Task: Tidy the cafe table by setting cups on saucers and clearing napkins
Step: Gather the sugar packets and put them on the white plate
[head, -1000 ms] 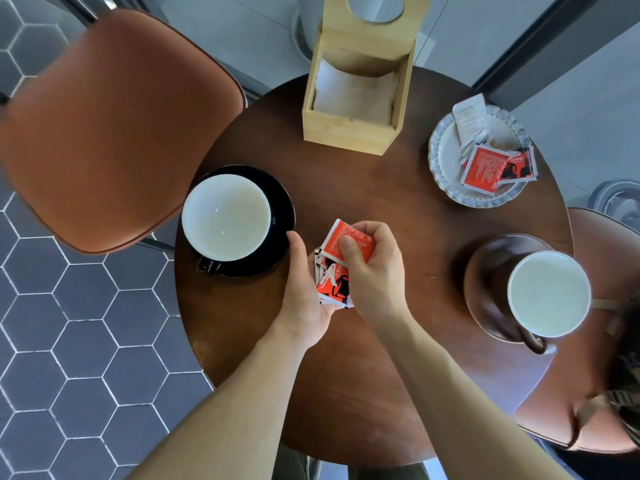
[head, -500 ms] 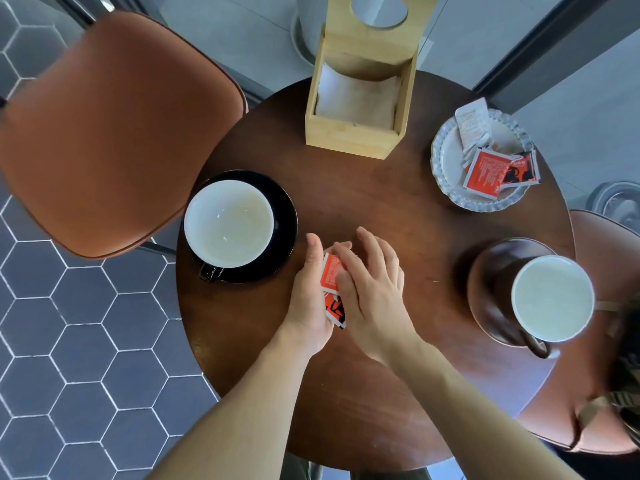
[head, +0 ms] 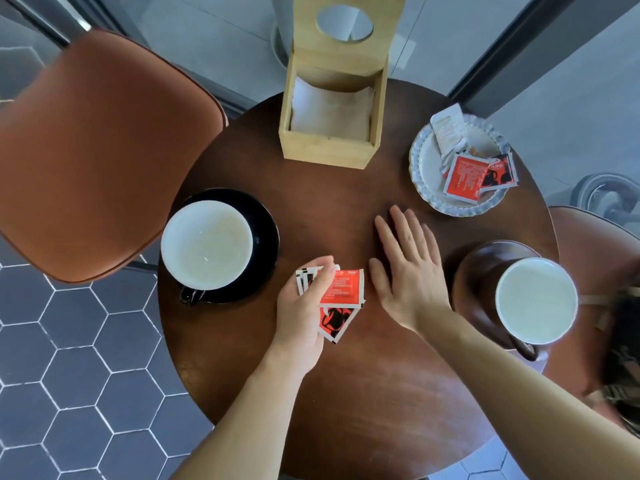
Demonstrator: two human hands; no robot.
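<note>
A brown leather chair (head: 100, 150) stands at the far left over a floor of dark hexagonal tiles (head: 76, 375), its seat edge close to the round dark wooden desk (head: 363, 393). On the desk's left part a white-lined cup (head: 207, 244) sits on a black saucer (head: 265, 237), its black handle pointing toward the near edge. Just right of that saucer the left hand (head: 304, 306) is curled around a small fan of red sachets (head: 341, 287), thumb pressed on top of them; one sachet with a black figure sticks out below the others. Behind, at the desk's far edge, a bamboo napkin holder (head: 329, 147) stands upright with pale napkins (head: 330, 110) inside it. The right hand (head: 407, 268) lies flat and empty near the middle of the desk, fingers spread and pointing away, apart from the sachets and holding nothing. Farther right and back, a scalloped white plate (head: 424, 168) carries more red sachets (head: 465, 176) and a white paper packet (head: 450, 128). Nearer, at the desk's right edge, a second cup (head: 536, 299) with a white inside rests on a brown saucer (head: 485, 265), offset toward the saucer's right side. Another brown chair (head: 595, 247) shows beyond it.
</note>
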